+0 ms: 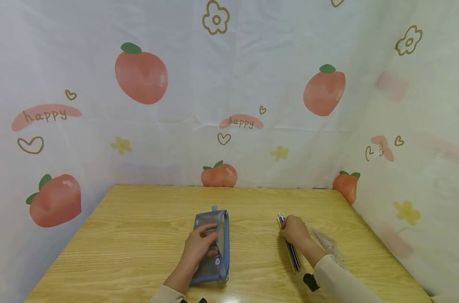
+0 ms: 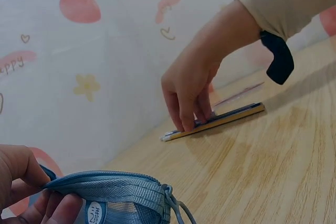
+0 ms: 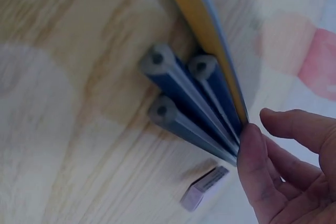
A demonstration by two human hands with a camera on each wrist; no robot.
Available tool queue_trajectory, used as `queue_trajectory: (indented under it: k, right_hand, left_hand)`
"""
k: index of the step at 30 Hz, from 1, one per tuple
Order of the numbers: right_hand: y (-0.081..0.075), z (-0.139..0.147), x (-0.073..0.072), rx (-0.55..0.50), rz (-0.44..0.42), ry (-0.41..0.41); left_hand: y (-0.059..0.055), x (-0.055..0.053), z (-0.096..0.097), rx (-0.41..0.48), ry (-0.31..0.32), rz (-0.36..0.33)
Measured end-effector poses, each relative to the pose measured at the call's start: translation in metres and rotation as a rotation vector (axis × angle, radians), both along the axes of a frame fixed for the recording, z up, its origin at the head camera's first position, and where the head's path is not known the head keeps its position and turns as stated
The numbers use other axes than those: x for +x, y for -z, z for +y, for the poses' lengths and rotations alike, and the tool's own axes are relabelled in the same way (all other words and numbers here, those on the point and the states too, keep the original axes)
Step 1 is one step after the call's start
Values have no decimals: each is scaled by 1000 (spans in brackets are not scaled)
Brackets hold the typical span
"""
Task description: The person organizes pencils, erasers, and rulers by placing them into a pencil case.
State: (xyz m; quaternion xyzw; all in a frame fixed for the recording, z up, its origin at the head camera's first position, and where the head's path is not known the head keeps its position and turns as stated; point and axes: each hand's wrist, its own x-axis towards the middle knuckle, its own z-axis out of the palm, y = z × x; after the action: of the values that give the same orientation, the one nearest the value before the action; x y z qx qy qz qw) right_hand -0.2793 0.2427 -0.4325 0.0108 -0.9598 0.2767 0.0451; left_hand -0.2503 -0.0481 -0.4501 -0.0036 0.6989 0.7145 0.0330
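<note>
A blue mesh pencil case (image 1: 223, 269) lies on the table with its zip open along the right side. My left hand (image 1: 200, 244) is on it, and in the left wrist view thumb and fingers pinch the fabric at the opening of the case (image 2: 121, 182). To the right, my right hand (image 1: 297, 231) holds a small bundle of pencils (image 1: 293, 254) near their far, white-tipped end. One pencil is yellow (image 3: 202, 17); the others are dark blue (image 3: 178, 80). Their flat unsharpened ends fan out in the right wrist view, low over the wood.
A clear plastic ruler sheet (image 1: 324, 242) lies right of the pencils, partly behind the right forearm. The right wrist view shows a small pale pink block (image 3: 202, 190), like an eraser, on the wooden table (image 1: 138, 235). Patterned white cloth (image 1: 191, 84) hangs behind the table.
</note>
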Motion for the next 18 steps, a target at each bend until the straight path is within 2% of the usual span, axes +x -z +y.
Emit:
queue_trajectory:
  k: [8,18]
  right_hand:
    - [4,-4,1,42,51,-27]
    - [3,-12,4,88,46,-40]
  left_hand:
    - [1,-1,0,2,3,1]
    - [1,-1,1,5,1,-1]
